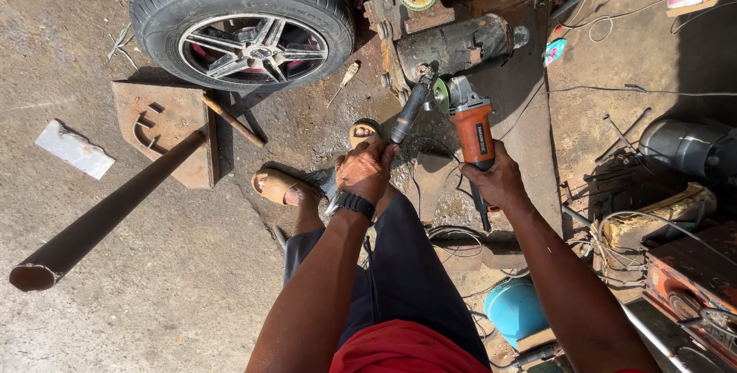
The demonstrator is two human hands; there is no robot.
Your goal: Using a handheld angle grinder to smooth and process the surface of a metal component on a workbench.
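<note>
Angle grinder (470, 123) gripped in right hand (499, 181); left hand (365, 172) clasps side handle (409, 112).

Sunlit, stained concrete floor (153, 281) strewn with scrap, cables and a car wheel (242, 20).

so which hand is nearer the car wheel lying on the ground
Left. The left hand, gripping the grinder's black side handle, sits below and right of the car wheel. The right hand, around the orange grinder, is farther right.
</note>
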